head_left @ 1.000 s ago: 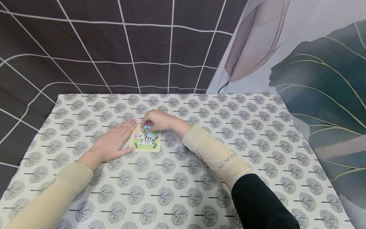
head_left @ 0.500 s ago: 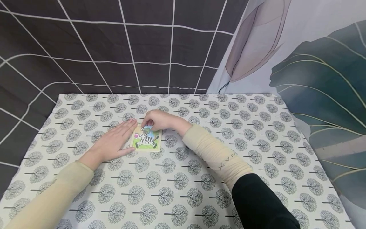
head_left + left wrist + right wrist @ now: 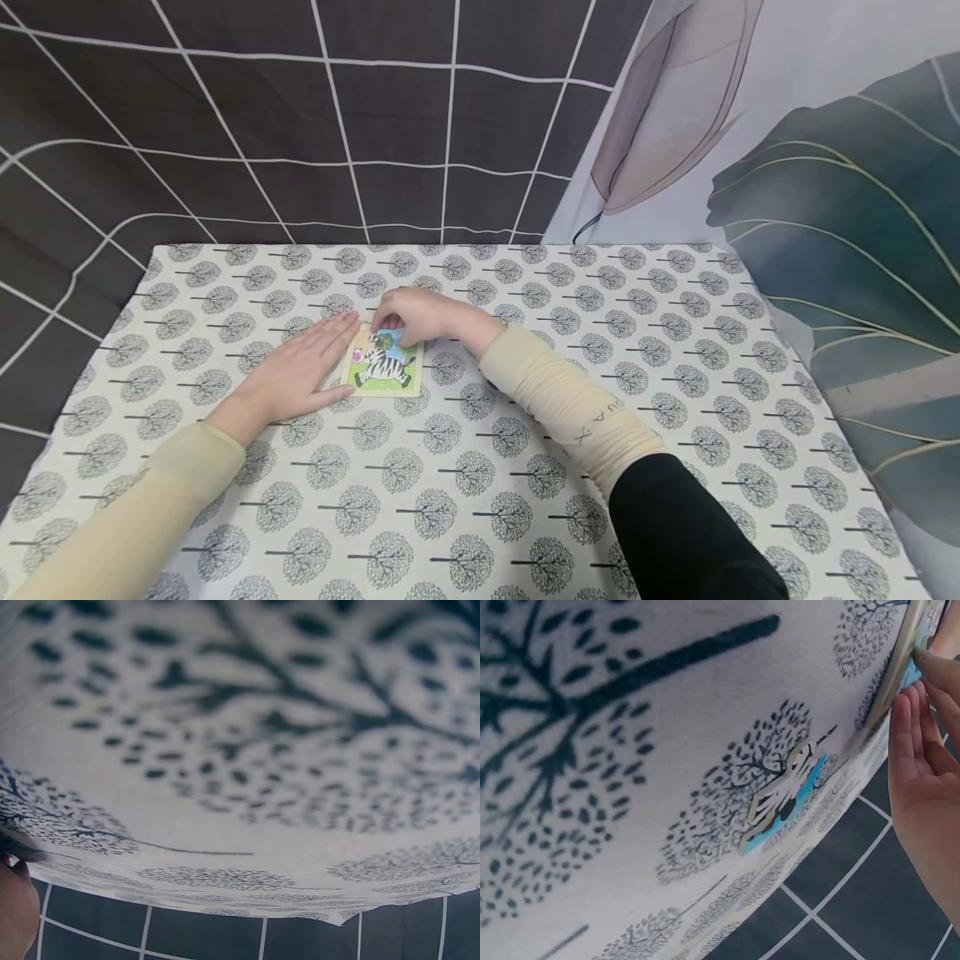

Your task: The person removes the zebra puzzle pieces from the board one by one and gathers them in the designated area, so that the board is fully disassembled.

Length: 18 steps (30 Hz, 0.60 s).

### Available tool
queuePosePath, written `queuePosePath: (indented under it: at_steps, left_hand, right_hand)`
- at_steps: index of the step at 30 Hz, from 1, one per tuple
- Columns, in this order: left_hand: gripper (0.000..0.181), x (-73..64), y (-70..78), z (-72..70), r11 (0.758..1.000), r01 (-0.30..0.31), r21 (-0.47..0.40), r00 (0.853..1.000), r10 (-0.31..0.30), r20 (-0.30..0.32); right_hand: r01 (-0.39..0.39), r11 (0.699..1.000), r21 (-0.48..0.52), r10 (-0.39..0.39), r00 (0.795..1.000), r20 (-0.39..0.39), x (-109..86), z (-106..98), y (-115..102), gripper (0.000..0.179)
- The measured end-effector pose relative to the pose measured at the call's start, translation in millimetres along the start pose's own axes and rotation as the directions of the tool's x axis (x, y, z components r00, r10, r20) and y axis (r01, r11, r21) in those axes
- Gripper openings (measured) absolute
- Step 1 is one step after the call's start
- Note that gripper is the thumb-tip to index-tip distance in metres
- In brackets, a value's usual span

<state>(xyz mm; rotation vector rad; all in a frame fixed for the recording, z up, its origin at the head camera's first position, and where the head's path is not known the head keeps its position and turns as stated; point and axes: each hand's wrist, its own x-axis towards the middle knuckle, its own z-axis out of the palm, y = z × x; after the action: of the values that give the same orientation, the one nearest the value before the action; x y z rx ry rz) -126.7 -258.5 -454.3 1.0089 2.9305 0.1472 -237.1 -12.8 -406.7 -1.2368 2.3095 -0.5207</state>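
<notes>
The flat left hand [image 3: 296, 371] braces the zebra puzzle [image 3: 382, 385], so the right hand [image 3: 416, 315], pinching a blue piece [image 3: 910, 673], should nudge gently.

Homelike indoor setting: tree-print tablecloth [image 3: 480, 467], dark gridded drape [image 3: 300, 108], leafy curtain [image 3: 840, 208]

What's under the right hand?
Visible: upper part of the zebra puzzle, blue piece included. Covered by the right hand: the puzzle's top-right corner. A loose piece on the tablecloth, seen from the right wrist, doesn't show in the head view.
</notes>
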Motion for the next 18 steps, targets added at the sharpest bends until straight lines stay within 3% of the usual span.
queuePosePath:
  at_steps: [8,18]
  left_hand:
    - [0.093,1.3,-0.3,-1.2,1.0,0.004,-0.005,1.0,-0.004,0.009]
    - [0.093,0.3,-1.1,0.5,1.0,0.01,-0.006,1.0,-0.009,0.017]
  right_hand:
    - [-0.008,1.0,-0.02,0.008,0.999,0.033,-0.5,-2.4,-0.3,0.052]
    - [0.005,1.0,-0.006,-0.005,1.0,0.007,-3.4,-1.2,-1.6,0.048]
